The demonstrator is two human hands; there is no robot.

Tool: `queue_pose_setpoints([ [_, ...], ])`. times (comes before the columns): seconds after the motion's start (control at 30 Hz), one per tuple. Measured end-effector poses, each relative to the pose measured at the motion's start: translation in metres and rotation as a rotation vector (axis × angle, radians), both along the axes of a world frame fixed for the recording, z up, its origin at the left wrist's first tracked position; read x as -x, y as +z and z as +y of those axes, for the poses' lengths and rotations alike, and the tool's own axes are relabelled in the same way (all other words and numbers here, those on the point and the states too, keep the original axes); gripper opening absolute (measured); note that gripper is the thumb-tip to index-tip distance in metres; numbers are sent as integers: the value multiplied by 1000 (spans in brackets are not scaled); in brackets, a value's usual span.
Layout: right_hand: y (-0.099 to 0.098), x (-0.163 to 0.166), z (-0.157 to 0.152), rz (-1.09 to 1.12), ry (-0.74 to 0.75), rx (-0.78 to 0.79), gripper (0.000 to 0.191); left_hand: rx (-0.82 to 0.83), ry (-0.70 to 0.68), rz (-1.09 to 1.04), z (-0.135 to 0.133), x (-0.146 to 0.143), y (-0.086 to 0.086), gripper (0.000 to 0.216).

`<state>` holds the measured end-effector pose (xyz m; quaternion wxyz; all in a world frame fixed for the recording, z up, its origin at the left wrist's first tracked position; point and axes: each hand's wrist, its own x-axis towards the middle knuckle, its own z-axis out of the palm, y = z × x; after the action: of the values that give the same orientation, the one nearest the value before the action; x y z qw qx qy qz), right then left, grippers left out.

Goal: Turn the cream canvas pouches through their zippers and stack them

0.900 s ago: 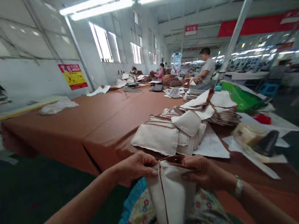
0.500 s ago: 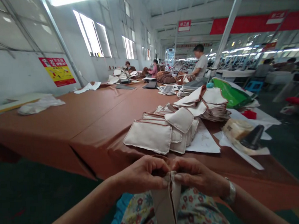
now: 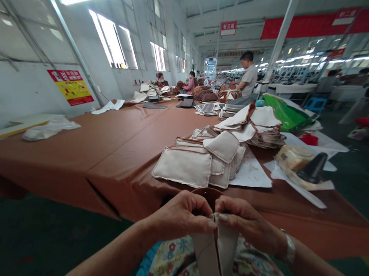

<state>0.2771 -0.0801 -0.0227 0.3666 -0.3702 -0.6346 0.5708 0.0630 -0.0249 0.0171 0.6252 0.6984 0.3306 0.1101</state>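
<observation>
the left hand (image 3: 184,214) and right hand (image 3: 250,221) both pinch the top of the pale piece (image 3: 205,256) on the near side of the worktop (image 3: 119,143), where uneven pull from either grip could skew its dark seam (image 3: 218,251).

A crumpled translucent plastic bag (image 3: 51,128) lay on the brown-covered surface (image 3: 119,135). A red-and-yellow poster (image 3: 71,87) hung on the wall (image 3: 18,91). Beyond a green plastic sack (image 3: 285,113) stood a blue stool (image 3: 315,103); a red banner (image 3: 302,26) hung above.

The fabric piece (image 3: 207,258) is beige with a dark line; the lap cloth (image 3: 170,260) bears red and blue flowers; the bench (image 3: 116,135) is plain brown.
</observation>
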Motion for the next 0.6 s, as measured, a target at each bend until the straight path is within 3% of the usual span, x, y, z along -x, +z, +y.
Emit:
queue_pose_setpoints([
  [0.1, -1, 1, -1, 40, 0, 37, 33, -7, 6, 9, -3, 0, -1, 18],
  [0.23, 3, 8, -3, 5, -39, -42, 38, -19, 10, 19, -6, 0, 0, 16],
  [0.43, 11, 15, -5, -144, -108, -54, 26, -97, 47, 70, -8, 0, -1, 16],
  [0.6, 7, 18, -8, -196, -228, -74, 22, -274, 27, 100, -11, 0, -1, 17],
])
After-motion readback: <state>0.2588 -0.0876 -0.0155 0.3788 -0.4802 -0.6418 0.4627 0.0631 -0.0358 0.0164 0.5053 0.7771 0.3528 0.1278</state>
